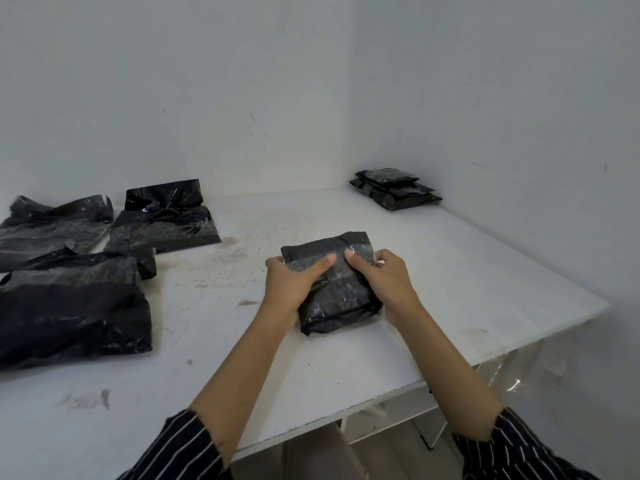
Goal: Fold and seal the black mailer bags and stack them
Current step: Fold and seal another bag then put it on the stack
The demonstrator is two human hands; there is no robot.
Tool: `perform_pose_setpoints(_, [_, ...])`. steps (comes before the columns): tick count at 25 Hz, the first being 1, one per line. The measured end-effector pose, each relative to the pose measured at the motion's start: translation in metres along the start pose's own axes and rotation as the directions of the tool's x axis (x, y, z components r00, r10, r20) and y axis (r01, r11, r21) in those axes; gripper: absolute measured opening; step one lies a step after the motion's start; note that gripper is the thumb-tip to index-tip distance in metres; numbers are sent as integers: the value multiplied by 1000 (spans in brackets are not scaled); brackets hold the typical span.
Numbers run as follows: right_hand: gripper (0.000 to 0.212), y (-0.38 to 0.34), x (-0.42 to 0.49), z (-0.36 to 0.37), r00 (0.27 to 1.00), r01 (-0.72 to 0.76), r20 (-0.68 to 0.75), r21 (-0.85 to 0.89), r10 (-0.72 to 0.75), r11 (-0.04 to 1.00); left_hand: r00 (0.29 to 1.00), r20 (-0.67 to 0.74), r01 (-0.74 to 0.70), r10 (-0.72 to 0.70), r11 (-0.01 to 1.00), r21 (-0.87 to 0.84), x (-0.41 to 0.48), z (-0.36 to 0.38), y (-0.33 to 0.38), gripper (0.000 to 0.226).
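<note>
A folded black mailer bag (337,296) lies on the white table (450,271) in front of me. My left hand (291,285) grips its left side, thumb pressed flat across the top flap. My right hand (384,278) holds the right side, thumb on the flap too. At the far right corner stands a stack of sealed black bags (394,188). Several unfolded black mailer bags (69,271) lie spread over the table's left side.
White walls close the table in at the back and right. The table's right edge (554,327) runs diagonally, with clear plastic sheeting (519,372) hanging below it. Dusty stains mark the table's middle.
</note>
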State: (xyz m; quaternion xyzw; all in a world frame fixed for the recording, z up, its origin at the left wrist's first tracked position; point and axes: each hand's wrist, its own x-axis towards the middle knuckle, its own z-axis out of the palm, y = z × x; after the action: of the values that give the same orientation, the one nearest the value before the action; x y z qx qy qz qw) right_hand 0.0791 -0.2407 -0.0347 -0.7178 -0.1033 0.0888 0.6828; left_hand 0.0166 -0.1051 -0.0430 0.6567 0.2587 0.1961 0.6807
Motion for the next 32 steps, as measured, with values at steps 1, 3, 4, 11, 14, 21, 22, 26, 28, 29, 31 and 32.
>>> perform_pose_setpoints(1, [38, -1, -3, 3, 1000, 3, -15, 14, -3, 1000, 998, -21, -54, 54, 998, -18, 2, 4, -1, 99])
perform_pose_setpoints(3, [48, -2, -3, 7, 996, 28, -86, 9, -27, 1000, 985, -71, -156, 155, 988, -2, 1, 10, 0, 72])
perform_pose_setpoints(4, [52, -3, -1, 7, 992, 41, -124, 18, -38, 999, 978, -79, -194, 194, 981, 9, 1, 12, 3, 55])
perform_pose_setpoints(11, [34, -24, 11, -12, 995, 35, -95, -3, -35, 999, 963, -205, -198, 176, 976, -91, 15, 14, 14, 48])
perform_pose_setpoints(14, [42, -28, 14, -19, 998, -70, -1, 91, 70, 993, 943, -304, -181, 139, 977, -115, 22, 20, 28, 53])
perform_pose_setpoints(21, [19, -22, 10, -36, 966, -219, 236, 506, 110, 834, 937, -337, -155, 91, 973, -169, 57, 47, 55, 54])
perform_pose_setpoints(22, [19, -23, 16, -38, 977, -177, 199, 538, 80, 824, 947, -311, -141, 82, 975, -173, 61, 55, 59, 53])
perform_pose_setpoints(26, [27, -38, 52, -51, 999, -35, 15, 532, 31, 846, 998, -52, -57, 46, 972, -229, 72, 85, 73, 34])
perform_pose_setpoints(28, [27, -46, 78, -61, 998, -2, -48, 519, 32, 855, 996, 73, -31, 47, 977, -212, 82, 100, 80, 24])
perform_pose_setpoints(29, [26, -50, 92, -65, 996, 18, -83, 509, 28, 861, 992, 115, -26, 50, 979, -203, 90, 108, 81, 34])
perform_pose_setpoints(31, [26, -57, 122, -72, 988, 57, -155, 488, 22, 871, 989, 128, -50, 75, 981, -187, 109, 125, 83, 53])
perform_pose_setpoints(32, [27, -60, 139, -74, 981, 74, -194, 483, 24, 872, 989, 114, -75, 97, 981, -181, 121, 135, 83, 55])
